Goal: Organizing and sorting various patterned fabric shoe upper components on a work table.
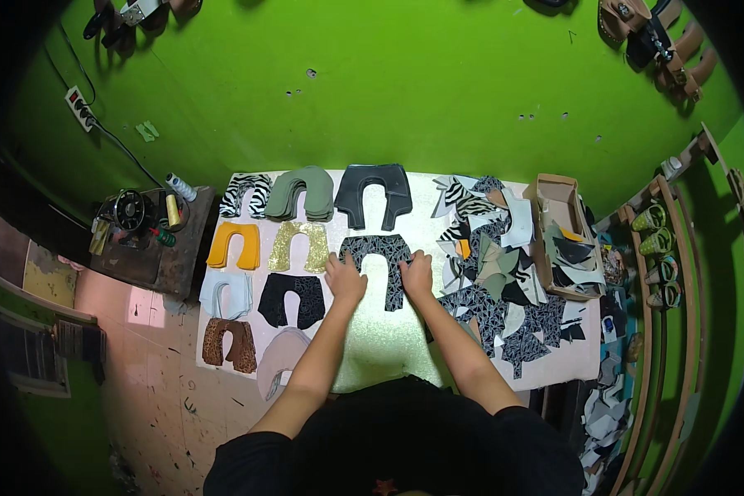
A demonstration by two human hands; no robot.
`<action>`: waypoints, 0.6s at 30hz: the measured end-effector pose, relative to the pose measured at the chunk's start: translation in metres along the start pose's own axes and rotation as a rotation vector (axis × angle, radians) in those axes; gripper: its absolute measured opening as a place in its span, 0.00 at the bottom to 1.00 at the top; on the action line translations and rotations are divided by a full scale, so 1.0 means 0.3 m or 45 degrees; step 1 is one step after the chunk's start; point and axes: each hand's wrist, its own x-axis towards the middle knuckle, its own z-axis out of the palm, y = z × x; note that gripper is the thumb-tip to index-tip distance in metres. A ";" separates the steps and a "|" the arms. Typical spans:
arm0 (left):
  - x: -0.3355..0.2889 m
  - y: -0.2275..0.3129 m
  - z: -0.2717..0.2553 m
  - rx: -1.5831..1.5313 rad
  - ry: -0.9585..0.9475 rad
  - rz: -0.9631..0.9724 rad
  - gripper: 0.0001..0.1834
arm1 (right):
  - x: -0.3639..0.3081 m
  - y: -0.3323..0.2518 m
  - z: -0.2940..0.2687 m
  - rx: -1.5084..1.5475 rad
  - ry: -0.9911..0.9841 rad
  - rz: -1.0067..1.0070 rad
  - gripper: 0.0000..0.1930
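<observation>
A U-shaped shoe-upper cutout, grey with a black line pattern, lies at the middle of the table with its opening toward me. My left hand has its fingers bent onto the left edge of this cutout. On the opposite side, my right hand grips the right edge near the top of the longer leg. Just beyond sits a stack of black cutouts. Gold glitter cutouts and black textured cutouts are to the left of my left hand. The undersides of my fingers are hidden.
Further left lie zebra, green, orange, white and leopard cutouts. Scraps cover the table's right, beside a cardboard box. A sewing machine stands left; a wooden rack stands right.
</observation>
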 end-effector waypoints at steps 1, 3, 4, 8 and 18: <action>-0.009 -0.009 0.027 0.001 0.005 -0.004 0.22 | -0.001 -0.010 0.001 -0.024 -0.033 0.012 0.17; -0.024 -0.013 0.077 0.297 0.113 0.386 0.26 | 0.001 -0.013 -0.005 -0.083 -0.079 0.061 0.18; -0.041 0.005 0.074 0.256 -0.130 0.405 0.30 | 0.002 -0.009 -0.009 -0.170 -0.099 0.068 0.18; -0.077 0.005 0.095 0.029 -0.369 0.221 0.33 | -0.015 0.013 -0.037 -0.170 -0.175 -0.011 0.18; -0.104 0.021 0.049 -0.199 -0.241 0.262 0.24 | -0.134 0.205 -0.322 0.190 0.276 -0.306 0.09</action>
